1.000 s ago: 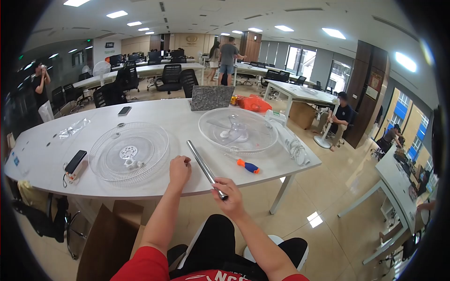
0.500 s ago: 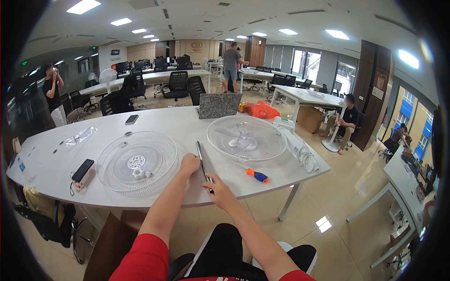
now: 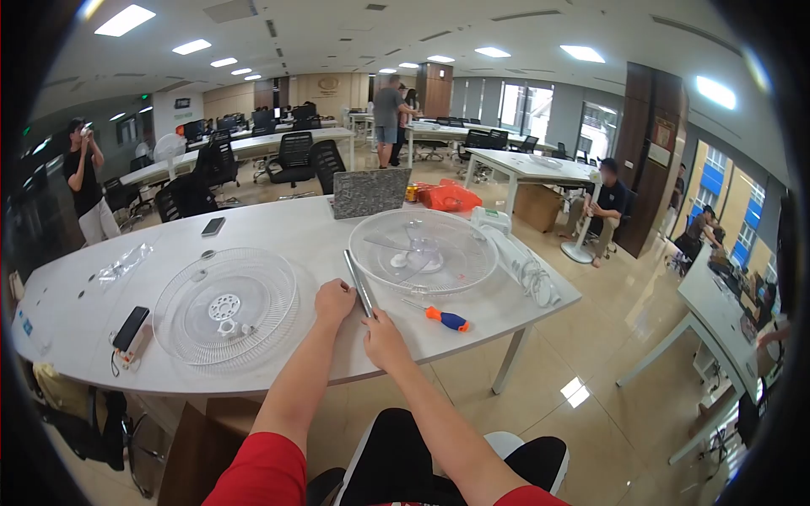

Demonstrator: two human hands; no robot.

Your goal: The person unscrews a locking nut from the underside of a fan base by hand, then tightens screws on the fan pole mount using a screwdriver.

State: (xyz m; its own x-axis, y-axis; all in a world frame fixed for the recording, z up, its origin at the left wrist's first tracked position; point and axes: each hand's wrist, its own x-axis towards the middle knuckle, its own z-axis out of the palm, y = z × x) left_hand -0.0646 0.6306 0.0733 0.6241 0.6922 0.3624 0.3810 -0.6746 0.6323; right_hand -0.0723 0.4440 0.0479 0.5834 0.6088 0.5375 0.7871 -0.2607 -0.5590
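A shiny metal tube [image 3: 359, 278] lies slanted on the white table. My right hand [image 3: 386, 341] has its fingers wrapped round the near end of it, hiding that end. Just left of the tube rests my left hand [image 3: 335, 302], curled closed; whatever its fingers may hold is hidden. A clear fan grille [image 3: 278, 295] lies flat to the left, with a white plastic nut [image 3: 228, 330] in it. Beyond the tube, a second fan grille [image 3: 481, 282] holds transparent fan blades [image 3: 388, 240]. A screwdriver [image 3: 447, 319] with an orange and blue handle lies right of my right hand.
A white fan base part with a coiled cord [image 3: 537, 287] is at the table's right end. Behind the grilles stand a laptop [image 3: 371, 192] and a red plastic bag [image 3: 451, 196]. Phones [image 3: 131, 327] lie left. Several people are around the room.
My right hand has shifted along the tube and now covers its near end, which stuck out below the hand before. My left hand stays beside the tube. The camera view has turned slightly right.
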